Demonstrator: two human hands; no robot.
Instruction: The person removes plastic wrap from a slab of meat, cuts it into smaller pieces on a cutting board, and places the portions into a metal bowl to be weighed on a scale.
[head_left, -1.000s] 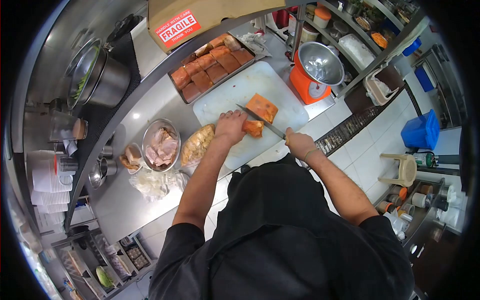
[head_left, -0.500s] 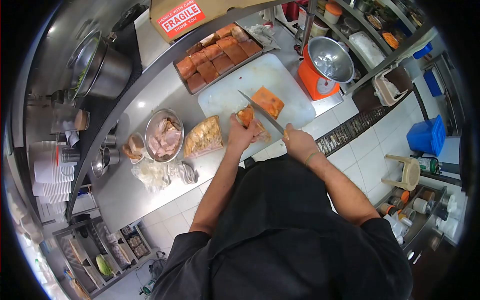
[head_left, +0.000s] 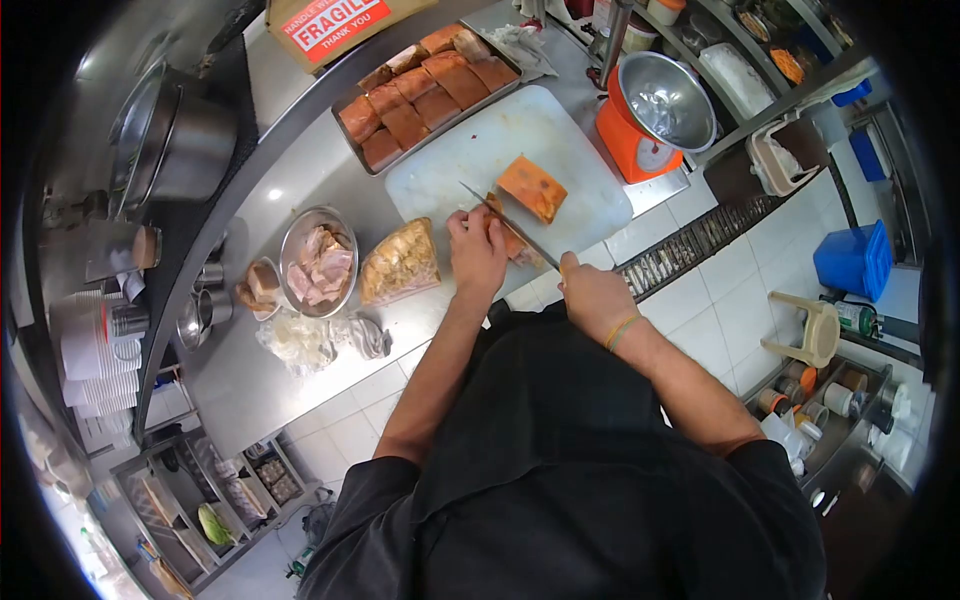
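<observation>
My right hand (head_left: 596,297) is closed around the handle of a long knife (head_left: 527,238). Its blade slants up to the left over a piece of meat (head_left: 512,243) on the white cutting board (head_left: 450,150). My left hand (head_left: 477,250) presses on that piece, fingers bent, just left of the blade; part of the meat is hidden beneath it. Right of the blade lies an orange-brown block of meat (head_left: 532,188). A large pale yellowish chunk of meat (head_left: 402,262) sits left of my left hand, at the board's lower left corner.
A tray (head_left: 372,168) of reddish-brown meat blocks stands behind the board. To the left are a steel bowl (head_left: 318,262) of pink meat pieces and crumpled plastic (head_left: 297,342). An orange scale (head_left: 640,150) with a steel bowl stands at the right edge. A cardboard box (head_left: 345,45) is at the back.
My left hand has shifted from holding the piece's side to lying more over it, with fingers bent. The knife has moved slightly down and left. The whole view has shifted a little.
</observation>
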